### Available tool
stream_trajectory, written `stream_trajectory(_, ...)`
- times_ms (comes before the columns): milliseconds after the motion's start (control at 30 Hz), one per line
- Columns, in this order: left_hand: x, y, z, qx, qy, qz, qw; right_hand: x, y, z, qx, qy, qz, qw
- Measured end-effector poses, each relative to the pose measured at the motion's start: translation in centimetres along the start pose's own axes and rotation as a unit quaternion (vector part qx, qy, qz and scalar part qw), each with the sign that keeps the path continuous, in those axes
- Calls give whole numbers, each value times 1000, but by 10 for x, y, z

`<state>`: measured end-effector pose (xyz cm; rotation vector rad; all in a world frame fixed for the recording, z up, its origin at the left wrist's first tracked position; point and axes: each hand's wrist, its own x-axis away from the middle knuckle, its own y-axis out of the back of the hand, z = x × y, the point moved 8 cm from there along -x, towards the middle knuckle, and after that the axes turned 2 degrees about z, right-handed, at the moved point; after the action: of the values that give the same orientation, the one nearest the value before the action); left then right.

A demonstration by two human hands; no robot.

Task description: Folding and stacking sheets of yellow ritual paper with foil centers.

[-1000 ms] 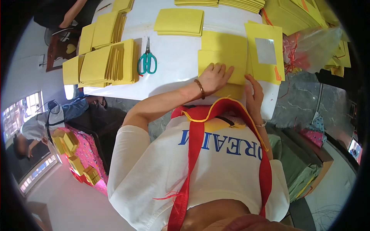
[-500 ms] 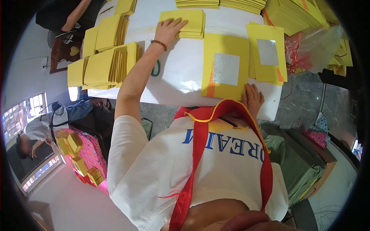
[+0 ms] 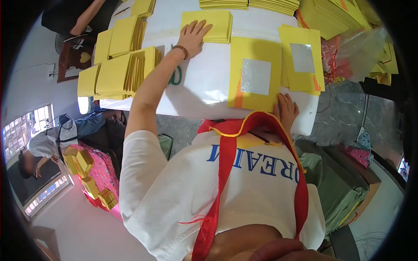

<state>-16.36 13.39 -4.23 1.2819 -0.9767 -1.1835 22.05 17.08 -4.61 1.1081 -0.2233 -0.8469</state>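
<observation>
My left hand (image 3: 191, 39) lies flat with its fingers spread over the lower left part of a small stack of yellow paper sheets (image 3: 220, 27) at the far middle of the table. My right hand (image 3: 286, 109) rests at the table's near edge, beside the lower right corner of a larger yellow stack (image 3: 252, 48) topped with a silver square (image 3: 255, 77) and an orange strip. Its fingers are stretched out, and I see nothing held in it. Beside my left forearm lies a green looped handle (image 3: 175, 76), probably of scissors, partly hidden by the arm.
Yellow bundles (image 3: 113, 76) fill the white table's (image 3: 204, 87) left side. Another silver-squared yellow stack (image 3: 322, 65) lies right, near a clear plastic bag (image 3: 352, 56). More yellow stacks (image 3: 224, 4) line the far edge. Another person (image 3: 43, 141) is at far left; another person's arm (image 3: 87, 17) shows upper left.
My left forearm has shifted slightly left, uncovering more of the green handle. The left hand stays on the small yellow stack, and the right hand has hardly moved.
</observation>
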Motion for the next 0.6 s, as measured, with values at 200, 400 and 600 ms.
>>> stream_trajectory(200, -7, 40, 2, 0, -22, 27, 999, -4, -4, 2, -31, -6, 8, 999)
stream_trajectory(400, 30, 80, -75, 434, -59, 0, 899, -5, 1, 1, -60, -17, 31, 998)
stream_trajectory(600, 92, -1, -143, 691, 187, 37, 697, -24, 9, 12, -186, -29, -29, 982)
